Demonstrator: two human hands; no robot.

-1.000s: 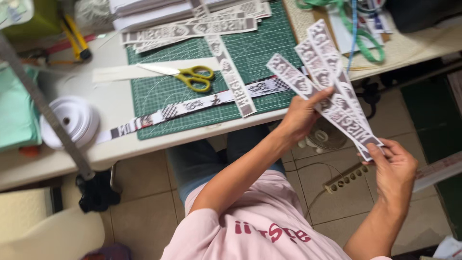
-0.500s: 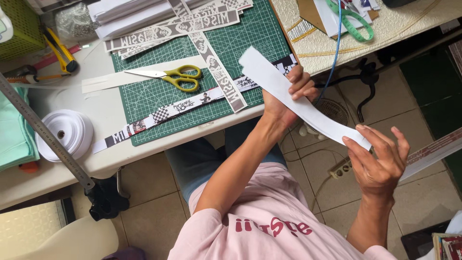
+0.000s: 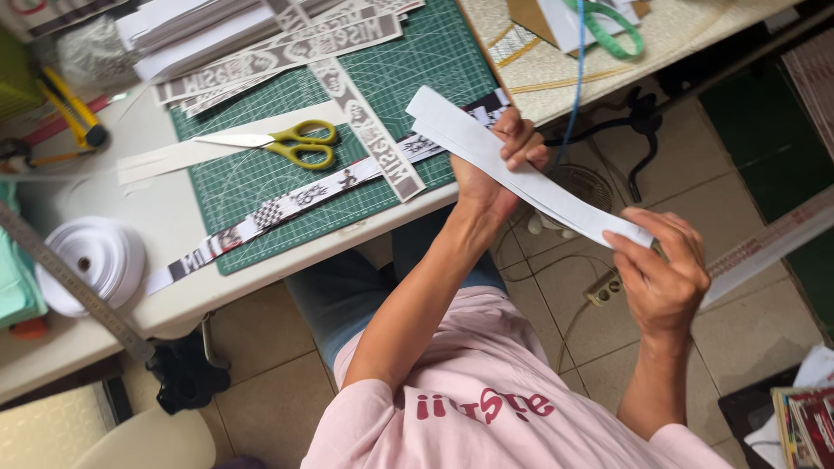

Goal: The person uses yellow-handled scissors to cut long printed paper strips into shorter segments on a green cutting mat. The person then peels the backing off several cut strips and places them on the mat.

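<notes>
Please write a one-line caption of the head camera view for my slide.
Two hands, left hand and right hand, hold white paper strips beside a green cutting mat with scissors.

A small craft or sewing workroom, likely in a home. The white tabletop carries a green cutting mat, yellow-handled scissors, printed paper strips, a roll of white ribbon and a metal ruler. Beneath lie a tiled floor and a power strip.
</notes>
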